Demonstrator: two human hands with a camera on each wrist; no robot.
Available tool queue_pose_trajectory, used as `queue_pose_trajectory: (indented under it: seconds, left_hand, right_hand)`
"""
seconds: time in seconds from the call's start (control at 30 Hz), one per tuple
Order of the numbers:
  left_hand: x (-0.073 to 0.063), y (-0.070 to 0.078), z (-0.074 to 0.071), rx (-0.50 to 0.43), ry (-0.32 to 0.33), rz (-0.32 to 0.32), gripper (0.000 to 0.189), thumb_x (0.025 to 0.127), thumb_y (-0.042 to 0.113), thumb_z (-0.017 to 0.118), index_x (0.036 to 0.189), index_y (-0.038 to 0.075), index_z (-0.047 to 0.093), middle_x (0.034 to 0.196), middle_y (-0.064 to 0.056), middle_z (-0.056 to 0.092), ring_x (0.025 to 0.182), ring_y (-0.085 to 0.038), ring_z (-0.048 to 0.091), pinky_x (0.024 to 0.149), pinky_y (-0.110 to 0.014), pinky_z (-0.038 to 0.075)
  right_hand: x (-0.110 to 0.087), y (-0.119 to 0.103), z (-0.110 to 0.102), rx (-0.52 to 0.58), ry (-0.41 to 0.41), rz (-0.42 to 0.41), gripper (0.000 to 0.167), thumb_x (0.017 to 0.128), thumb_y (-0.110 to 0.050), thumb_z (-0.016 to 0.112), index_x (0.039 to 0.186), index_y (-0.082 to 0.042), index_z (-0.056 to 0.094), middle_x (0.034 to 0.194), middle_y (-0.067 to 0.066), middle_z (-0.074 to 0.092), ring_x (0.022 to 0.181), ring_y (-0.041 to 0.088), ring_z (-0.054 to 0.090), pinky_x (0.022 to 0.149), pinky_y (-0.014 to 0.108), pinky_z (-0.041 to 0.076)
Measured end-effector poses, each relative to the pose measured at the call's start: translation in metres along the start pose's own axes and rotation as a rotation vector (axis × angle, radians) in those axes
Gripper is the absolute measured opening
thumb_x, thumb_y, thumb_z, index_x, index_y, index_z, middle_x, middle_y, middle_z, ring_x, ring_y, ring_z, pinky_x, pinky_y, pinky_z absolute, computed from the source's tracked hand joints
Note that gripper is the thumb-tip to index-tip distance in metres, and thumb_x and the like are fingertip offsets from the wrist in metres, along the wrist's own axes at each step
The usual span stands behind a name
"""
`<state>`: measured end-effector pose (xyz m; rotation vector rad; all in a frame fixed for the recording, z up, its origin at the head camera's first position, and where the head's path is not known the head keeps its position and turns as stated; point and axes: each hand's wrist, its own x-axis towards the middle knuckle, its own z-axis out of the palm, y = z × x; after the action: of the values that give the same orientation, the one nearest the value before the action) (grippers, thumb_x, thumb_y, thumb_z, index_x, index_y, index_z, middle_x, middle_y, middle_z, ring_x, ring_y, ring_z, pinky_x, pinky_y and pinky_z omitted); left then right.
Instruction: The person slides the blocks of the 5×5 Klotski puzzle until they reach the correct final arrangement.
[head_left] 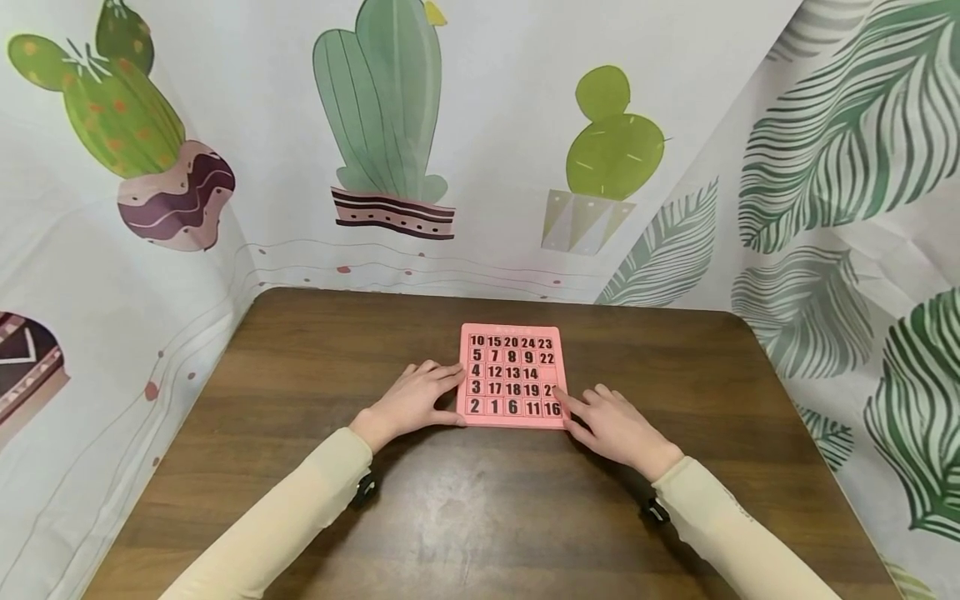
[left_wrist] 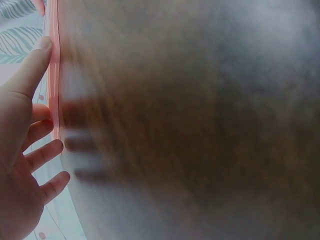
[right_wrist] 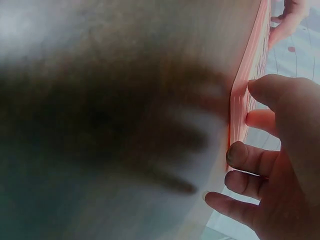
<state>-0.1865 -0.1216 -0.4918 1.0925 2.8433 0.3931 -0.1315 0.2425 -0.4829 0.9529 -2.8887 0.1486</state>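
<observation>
A pink sliding number puzzle [head_left: 513,382] lies flat on the table, its tiles bearing black numbers. A bare pink gap shows at the right end of the middle row, right of 14. My left hand [head_left: 415,397] rests against the puzzle's left side, thumb at the near corner and index fingertip farther up. In the left wrist view its other fingers [left_wrist: 54,187] stretch out, spread apart. On the right side, the index fingertip of my right hand [head_left: 615,423] touches the 21 tile, partly covering it, and the thumb [right_wrist: 265,90] lies against the pink side edge.
The puzzle sits toward the far side of a dark brown wooden table [head_left: 450,508]. Behind and beside the table hangs a white cloth [head_left: 502,167] printed with cacti and leaves. Both sleeved forearms reach in from the near edge, a dark band on each wrist.
</observation>
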Motion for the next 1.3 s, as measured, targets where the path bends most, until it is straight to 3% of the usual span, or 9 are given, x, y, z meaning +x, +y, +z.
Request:
queue_pose_trajectory:
  seconds: [0.3, 0.67, 0.87, 1.07, 1.3]
  left_hand:
    - [0.0, 0.001, -0.001, -0.007, -0.004, -0.008, 0.089, 0.086, 0.063, 0.075, 0.154, 0.011, 0.053, 0.159, -0.007, 0.05, 0.135, -0.029, 0.049, 0.106, -0.057, 0.041]
    - [0.001, 0.0, 0.001, 0.003, -0.013, -0.007, 0.09, 0.086, 0.065, 0.074, 0.155, 0.011, 0.051, 0.16, -0.007, 0.048, 0.136, -0.029, 0.048, 0.106, -0.058, 0.041]
    - [0.0, 0.0, 0.001, 0.001, -0.013, -0.012, 0.09, 0.086, 0.065, 0.074, 0.155, 0.011, 0.051, 0.16, -0.006, 0.048, 0.136, -0.029, 0.048, 0.108, -0.06, 0.04]
    - [0.0, 0.001, -0.001, 0.004, -0.013, -0.013, 0.09, 0.086, 0.064, 0.074, 0.155, 0.011, 0.052, 0.16, -0.006, 0.049, 0.136, -0.029, 0.048, 0.107, -0.059, 0.041]
    - [0.001, 0.002, -0.001, 0.008, -0.021, -0.018, 0.089, 0.086, 0.064, 0.074, 0.155, 0.012, 0.051, 0.16, -0.006, 0.048, 0.136, -0.029, 0.048, 0.108, -0.059, 0.04]
  right_hand:
    - [0.018, 0.017, -0.003, 0.068, 0.039, -0.022, 0.044, 0.1, -0.027, 0.07, 0.139, -0.007, 0.067, 0.087, 0.007, 0.064, 0.081, 0.026, 0.051, 0.075, 0.045, 0.046]
    - [0.044, 0.035, 0.001, 0.072, -0.04, 0.056, 0.051, 0.103, -0.031, 0.065, 0.147, -0.006, 0.06, 0.087, 0.012, 0.064, 0.081, 0.031, 0.053, 0.078, 0.05, 0.048]
    - [0.044, 0.034, 0.001, 0.066, -0.076, 0.079, 0.051, 0.104, -0.033, 0.064, 0.148, -0.009, 0.06, 0.087, 0.011, 0.064, 0.082, 0.028, 0.051, 0.079, 0.049, 0.047]
    - [0.038, 0.031, 0.003, 0.04, -0.04, 0.044, 0.049, 0.102, -0.031, 0.066, 0.146, -0.009, 0.062, 0.078, 0.008, 0.062, 0.076, 0.027, 0.048, 0.074, 0.046, 0.046]
    - [0.028, 0.025, 0.004, 0.029, -0.033, 0.04, 0.048, 0.102, -0.032, 0.066, 0.145, -0.01, 0.063, 0.08, 0.005, 0.063, 0.076, 0.023, 0.045, 0.072, 0.042, 0.044]
